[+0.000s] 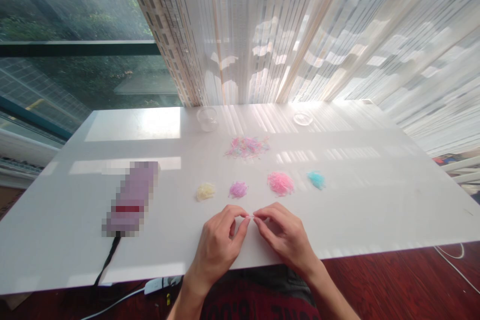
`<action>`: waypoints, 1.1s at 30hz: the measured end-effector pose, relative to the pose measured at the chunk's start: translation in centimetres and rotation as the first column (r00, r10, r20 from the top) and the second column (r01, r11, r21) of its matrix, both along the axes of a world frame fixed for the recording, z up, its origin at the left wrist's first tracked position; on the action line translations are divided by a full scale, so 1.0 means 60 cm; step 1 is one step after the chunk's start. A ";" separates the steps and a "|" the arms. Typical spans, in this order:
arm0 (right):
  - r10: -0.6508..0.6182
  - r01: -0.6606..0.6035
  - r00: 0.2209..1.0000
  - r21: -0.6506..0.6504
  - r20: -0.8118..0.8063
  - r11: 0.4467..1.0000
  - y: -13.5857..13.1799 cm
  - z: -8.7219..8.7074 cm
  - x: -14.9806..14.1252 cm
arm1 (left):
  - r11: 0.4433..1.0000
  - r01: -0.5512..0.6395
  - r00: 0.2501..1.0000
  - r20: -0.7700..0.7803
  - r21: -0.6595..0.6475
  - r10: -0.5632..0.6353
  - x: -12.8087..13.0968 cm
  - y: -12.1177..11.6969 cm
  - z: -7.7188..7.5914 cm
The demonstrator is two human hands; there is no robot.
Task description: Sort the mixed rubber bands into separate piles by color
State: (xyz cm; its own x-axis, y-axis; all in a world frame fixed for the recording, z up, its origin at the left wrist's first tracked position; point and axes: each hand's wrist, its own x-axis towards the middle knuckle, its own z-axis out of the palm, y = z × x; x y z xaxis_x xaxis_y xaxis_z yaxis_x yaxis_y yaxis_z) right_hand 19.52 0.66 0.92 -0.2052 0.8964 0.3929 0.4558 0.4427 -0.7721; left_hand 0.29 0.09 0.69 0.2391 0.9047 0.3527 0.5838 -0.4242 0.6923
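Observation:
My left hand (pixel 220 240) and my right hand (pixel 285 236) meet near the front edge of the table, each closed in a pinch of thumb and forefinger. A thin pale stick (pixel 251 217), very small, spans the gap between the fingertips. Just beyond my hands lie separate little heaps of similar thin sticks: a yellow heap (pixel 205 191), a purple heap (pixel 238 189), a pink heap (pixel 281 183) and a turquoise heap (pixel 316 180). Farther back, a mixed-colour pile (pixel 247 147) is spread loosely.
A clear round container (pixel 207 119) stands at the back of the white table (pixel 360 210), with a clear lid-like disc (pixel 303 119) to its right. On the left lies a pixelated purple object (pixel 135 195) with a black strap. A power strip (pixel 161 285) is below the front edge.

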 end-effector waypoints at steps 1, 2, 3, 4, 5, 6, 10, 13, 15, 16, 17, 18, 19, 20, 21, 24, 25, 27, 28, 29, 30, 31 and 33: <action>0.002 -0.002 1.000 -0.001 0.000 1.000 0.000 0.000 0.000 | 1.000 0.001 1.000 0.001 0.002 -0.001 0.000 0.000 0.000; 0.004 -0.004 1.000 -0.002 -0.001 1.000 0.000 -0.001 0.000 | 1.000 0.002 1.000 0.002 0.003 -0.002 0.000 0.000 0.000; 0.007 -0.007 1.000 -0.003 -0.003 1.000 0.000 -0.002 0.000 | 1.000 0.003 1.000 0.004 0.004 -0.003 0.000 0.000 0.000; 0.010 -0.010 1.000 -0.004 -0.004 1.000 -0.001 -0.002 0.000 | 1.000 0.003 1.000 0.004 0.004 -0.003 0.000 0.000 0.001; 0.012 -0.012 1.000 -0.005 -0.004 1.000 -0.001 -0.003 0.000 | 1.000 0.003 1.000 0.003 0.003 -0.003 0.000 -0.001 0.001; 0.013 -0.013 1.000 -0.006 -0.004 1.000 -0.001 -0.004 0.000 | 1.000 0.003 1.000 0.002 0.001 -0.003 0.000 -0.001 0.001; 0.010 -0.010 1.000 -0.008 0.000 1.000 -0.001 -0.006 0.000 | 1.000 -0.005 1.000 -0.001 -0.002 0.005 -0.001 -0.001 0.002; 0.003 -0.003 1.000 -0.006 0.005 1.000 0.000 -0.005 0.000 | 1.000 -0.008 1.000 0.000 -0.010 0.008 0.000 0.000 0.001; -0.002 0.002 1.000 -0.003 0.006 1.000 0.001 -0.004 -0.001 | 1.000 -0.010 1.000 -0.001 -0.009 0.010 -0.001 0.000 0.000; -0.004 0.004 1.000 -0.003 0.005 1.000 0.001 -0.004 -0.001 | 1.000 -0.011 1.000 -0.002 -0.009 0.011 -0.001 0.000 -0.001; -0.005 0.005 1.000 -0.004 0.003 1.000 0.000 -0.003 -0.001 | 1.000 -0.012 1.000 -0.003 -0.009 0.012 -0.001 0.000 -0.001; -0.006 0.006 1.000 -0.006 0.000 1.000 0.000 -0.003 -0.001 | 1.000 -0.013 1.000 -0.005 -0.010 0.013 -0.001 0.000 -0.001; -0.007 0.007 1.000 -0.008 -0.002 1.000 0.000 -0.003 -0.001 | 1.000 -0.014 1.000 -0.008 -0.012 0.014 -0.001 0.000 -0.001; -0.008 0.007 1.000 -0.011 -0.005 1.000 -0.001 -0.003 -0.001 | 1.000 -0.016 1.000 -0.012 -0.014 0.016 -0.001 0.000 -0.001; -0.009 0.009 1.000 -0.014 -0.007 1.000 -0.002 -0.002 0.000 | 1.000 -0.019 1.000 -0.016 -0.016 0.018 0.000 0.000 0.000; -0.010 0.010 1.000 -0.021 -0.012 1.000 -0.002 -0.001 0.000 | 1.000 -0.022 0.999 -0.025 -0.016 0.021 0.001 -0.001 0.001; -0.010 0.010 1.000 -0.023 -0.013 1.000 -0.002 -0.001 0.000 | 1.000 -0.022 0.999 -0.026 -0.016 0.022 0.001 -0.001 0.001; -0.009 0.008 1.000 -0.025 -0.017 1.000 -0.002 -0.001 0.001 | 1.000 -0.022 1.000 -0.023 -0.018 0.021 0.001 -0.001 -0.001; -0.008 0.007 1.000 -0.026 -0.018 1.000 -0.002 -0.001 0.001 | 1.000 -0.020 1.000 -0.020 -0.018 0.020 0.001 -0.001 -0.002; -0.007 0.006 1.000 -0.026 -0.020 1.000 -0.001 -0.001 0.001 | 1.000 -0.017 1.000 -0.014 -0.016 0.017 0.000 -0.001 -0.003; -0.006 0.005 1.000 -0.025 -0.022 1.000 -0.001 -0.002 0.001 | 1.000 -0.011 1.000 -0.008 -0.010 0.011 -0.001 -0.001 -0.005; -0.004 0.003 1.000 -0.028 -0.023 1.000 -0.001 -0.002 0.001 | 1.000 -0.004 1.000 0.000 -0.003 0.004 -0.002 -0.001 -0.006; 0.001 -0.002 1.000 -0.036 -0.024 0.999 -0.001 -0.003 0.001 | 1.000 0.012 1.000 0.012 0.015 -0.012 -0.003 -0.001 -0.009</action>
State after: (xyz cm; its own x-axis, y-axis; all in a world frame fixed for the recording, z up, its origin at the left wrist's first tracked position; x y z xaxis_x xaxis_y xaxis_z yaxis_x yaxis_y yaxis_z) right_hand 19.57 0.61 0.73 -0.1970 0.9097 0.3655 0.4363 0.4152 -0.7983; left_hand 0.09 0.01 0.15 0.2453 0.8966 0.3688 0.5702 -0.4411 0.6930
